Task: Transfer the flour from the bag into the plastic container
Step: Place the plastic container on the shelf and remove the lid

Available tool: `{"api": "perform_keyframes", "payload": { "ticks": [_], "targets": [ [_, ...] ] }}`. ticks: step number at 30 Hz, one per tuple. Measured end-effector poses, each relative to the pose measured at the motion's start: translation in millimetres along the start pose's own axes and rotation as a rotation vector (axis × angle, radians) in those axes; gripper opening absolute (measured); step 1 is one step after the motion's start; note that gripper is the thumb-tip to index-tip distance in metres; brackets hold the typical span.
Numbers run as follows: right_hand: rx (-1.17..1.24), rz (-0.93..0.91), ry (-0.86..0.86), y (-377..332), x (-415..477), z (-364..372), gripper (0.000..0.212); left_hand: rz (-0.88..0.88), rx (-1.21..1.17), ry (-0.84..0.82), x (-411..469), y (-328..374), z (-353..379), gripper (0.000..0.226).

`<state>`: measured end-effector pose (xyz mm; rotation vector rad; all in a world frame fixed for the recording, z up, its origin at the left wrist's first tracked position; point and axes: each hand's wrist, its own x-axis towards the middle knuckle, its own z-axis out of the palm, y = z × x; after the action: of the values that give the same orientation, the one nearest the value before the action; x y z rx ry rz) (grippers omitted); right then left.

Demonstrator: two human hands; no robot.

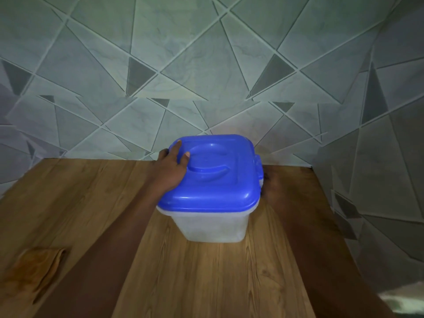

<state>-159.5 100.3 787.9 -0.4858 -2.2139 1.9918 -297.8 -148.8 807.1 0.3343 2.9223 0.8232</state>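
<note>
A translucent plastic container [212, 224] stands on the wooden table [195, 276] near the patterned wall [206, 65], its blue lid [212, 173] on. My left hand [171, 168] lies flat and open on the lid's left edge, fingers spread over the top, grasping nothing. My right hand [271, 187] is against the container's right side by the lid's latch, blurred and partly hidden, so I cannot tell its grip. A brown cloth [34, 271] lies near the table's left edge.

Glossy plastic lid [211, 175], wood-grain table [206, 271]
</note>
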Motion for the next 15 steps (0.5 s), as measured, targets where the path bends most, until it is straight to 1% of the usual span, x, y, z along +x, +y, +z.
{"api": "perform_keyframes", "payload": {
  "ticks": [1, 2, 3, 4, 6, 7, 9, 11, 13, 15],
  "targets": [
    [-0.028, 0.06, 0.033, -3, 7, -2, 0.013, -0.001, 0.001, -0.004, -1, 3, 1, 0.063],
    [-0.008, 0.114, 0.07, -5, 14, -8, 0.013, 0.002, 0.009, -0.009, -2, 6, 2, 0.064],
    [-0.092, 0.146, 0.151, -4, 23, -15, 0.02, -0.001, 0.017, -0.017, -2, 8, 3, 0.064],
    [-0.112, 0.147, 0.238, 1, 31, -20, 0.028, -0.002, 0.028, -0.021, -3, 10, 5, 0.065],
    [-0.086, 0.114, 0.355, 0, 47, -27, 0.04, 0.0, 0.036, -0.03, -4, 14, 8, 0.065],
    [-0.041, 0.118, 0.383, -4, 54, -22, 0.04, -0.003, 0.029, -0.022, -4, 17, 8, 0.065],
    [-0.078, 0.164, 0.35, -25, 55, -9, 0.041, -0.016, -0.043, 0.014, -6, 20, 5, 0.064],
    [-0.201, 0.164, 0.32, -35, 53, 3, 0.057, -0.08, -0.204, 0.066, -8, 17, -1, 0.063],
    [-0.259, 0.1, 0.312, -28, 51, 11, 0.058, -0.181, -0.358, 0.064, -3, 8, -6, 0.061],
    [-0.197, 0.056, 0.339, -15, 49, 16, 0.054, -0.252, -0.392, 0.027, 3, -3, -8, 0.063]
  ]
}}
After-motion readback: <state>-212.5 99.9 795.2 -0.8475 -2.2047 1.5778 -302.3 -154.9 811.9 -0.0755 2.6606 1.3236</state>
